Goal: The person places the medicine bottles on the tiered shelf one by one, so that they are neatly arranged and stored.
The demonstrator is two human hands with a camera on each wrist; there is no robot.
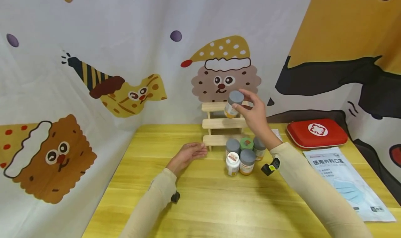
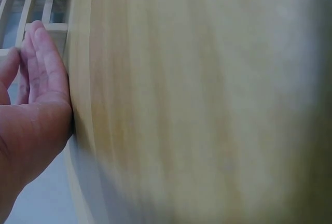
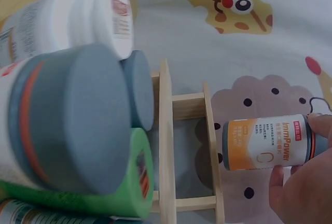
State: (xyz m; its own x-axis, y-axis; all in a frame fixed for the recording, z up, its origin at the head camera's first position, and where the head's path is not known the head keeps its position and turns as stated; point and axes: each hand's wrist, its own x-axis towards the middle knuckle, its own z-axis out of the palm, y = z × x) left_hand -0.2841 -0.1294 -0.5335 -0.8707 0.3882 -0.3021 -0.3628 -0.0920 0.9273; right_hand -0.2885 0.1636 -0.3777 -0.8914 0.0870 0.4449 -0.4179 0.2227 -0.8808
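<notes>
My right hand (image 1: 256, 113) grips a vitamin bottle (image 3: 267, 142) around its grey cap, fingers on one side and thumb on the other. The bottle, with an orange and white label, is upright beside the top step of a small three-step wooden rack (image 1: 219, 123). My left hand (image 1: 188, 155) rests on its edge on the table, fingers extended toward the rack's lower left end; in the left wrist view the fingertips (image 2: 37, 26) overlap the rack. Several bottles stand in front of the rack: a white one (image 1: 233, 164), a green-capped one (image 1: 246, 143) and grey-capped ones (image 1: 247, 158).
At the back right lies a red first-aid case (image 1: 316, 131) with a white emblem. A flat surgical mask packet (image 1: 344, 185) lies in front of it along the right edge. A cartoon-printed cloth (image 1: 125, 39) hangs behind the wooden table (image 1: 213, 210).
</notes>
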